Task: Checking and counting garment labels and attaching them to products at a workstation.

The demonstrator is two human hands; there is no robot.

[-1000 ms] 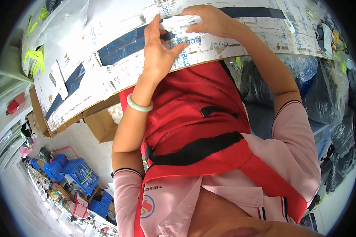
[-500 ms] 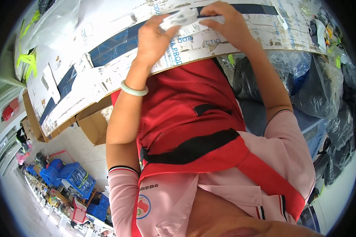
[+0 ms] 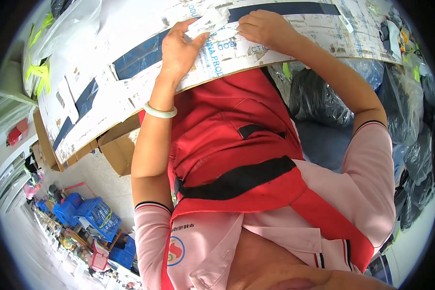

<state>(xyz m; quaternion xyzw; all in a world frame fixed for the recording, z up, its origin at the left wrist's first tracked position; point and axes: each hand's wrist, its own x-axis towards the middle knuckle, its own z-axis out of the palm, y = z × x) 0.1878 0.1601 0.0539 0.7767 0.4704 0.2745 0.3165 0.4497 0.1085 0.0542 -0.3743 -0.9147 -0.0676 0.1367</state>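
Observation:
My left hand (image 3: 180,50) pinches a small white, partly see-through packet (image 3: 209,24) between thumb and fingers, over a white cardboard-covered tabletop (image 3: 145,79). To the right, my right hand (image 3: 267,31) is closed, its fingertips curled together just above the cardboard and apart from the packet. Whatever those fingertips may hold is hidden. Dark blue strips (image 3: 140,57) run along the tabletop, which also bears blue print and worn, peeling patches. A white label slip (image 3: 66,99) lies at its left end.
Clear plastic bags (image 3: 75,29) lie at the far left of the tabletop. Dark plastic bags (image 3: 319,99) crowd below its right edge. A brown carton (image 3: 118,147) stands under the left edge, with blue crates (image 3: 99,217) farther off on the floor.
My right hand has come away from the packet and shifted slightly down, its fingers now curled in. My left hand has moved a little left with the packet.

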